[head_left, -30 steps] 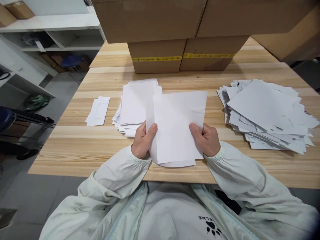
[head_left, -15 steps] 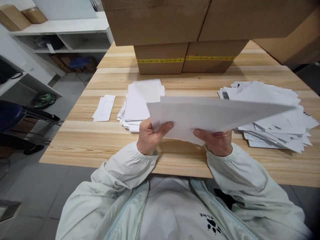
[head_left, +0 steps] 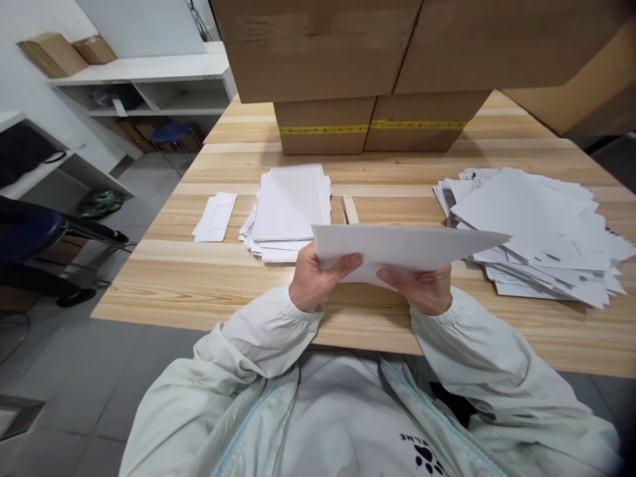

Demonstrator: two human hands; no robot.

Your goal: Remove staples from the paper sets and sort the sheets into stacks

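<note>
My left hand (head_left: 320,273) grips the left end of some white paper sheets (head_left: 397,248), thumb on the near face. Further right, my right hand (head_left: 422,285) pinches the lower edge of the same sheets. They are held up and tilted above the table's near part; how many there are I cannot tell. Just behind them lies a small beige stapler-like object (head_left: 350,210), its near end hidden by the paper. To its left rests a neat paper stack (head_left: 291,205). A larger, untidy paper pile (head_left: 536,218) spreads on the right.
Small white papers (head_left: 215,217) lie at the left of the wooden table (head_left: 163,291). Cardboard boxes (head_left: 322,126) with yellow tape stand at the back, larger ones stacked on top. A blue stool (head_left: 171,132) and white shelves (head_left: 144,69) are beyond the left edge.
The sheets have come lower and closer together, their uneven left edges now lined up. My hands have moved nearer each other. The beige object behind the paper has come into view.
</note>
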